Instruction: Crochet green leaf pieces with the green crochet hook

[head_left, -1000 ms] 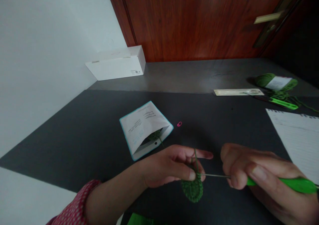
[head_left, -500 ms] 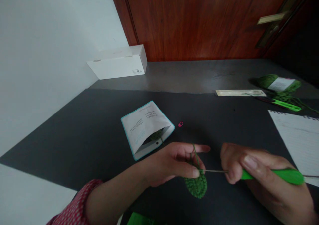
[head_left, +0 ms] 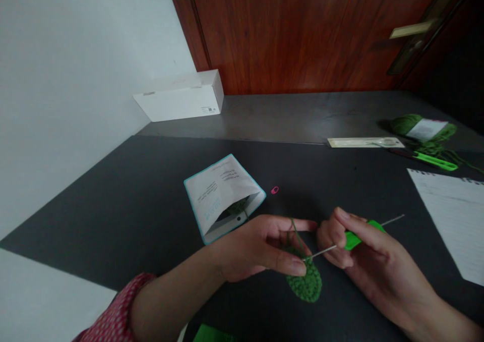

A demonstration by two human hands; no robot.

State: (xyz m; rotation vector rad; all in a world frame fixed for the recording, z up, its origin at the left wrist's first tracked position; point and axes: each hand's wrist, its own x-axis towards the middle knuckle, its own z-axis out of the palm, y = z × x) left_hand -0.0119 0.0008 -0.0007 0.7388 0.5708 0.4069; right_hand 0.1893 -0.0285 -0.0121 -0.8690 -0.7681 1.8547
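Observation:
My left hand pinches a small round piece of green crochet between thumb and fingers, with the piece hanging below them. A green yarn strand runs up over my left fingers. My right hand holds a green-handled crochet hook, and its thin metal shaft reaches left to the top edge of the crochet. A thin metal end sticks out past the handle toward the upper right. The hook's tip is hidden at the stitches.
Above my hands lies a white, teal-edged pouch with green crochet inside, and a pink stitch marker sits beside it. Ruled paper lies right. Farther back are a green yarn ball, a flat packet and a white box.
My right hand has swung the hook round, so its handle now points to the upper right and sits much closer to my left hand. The crochet has shifted slightly right.

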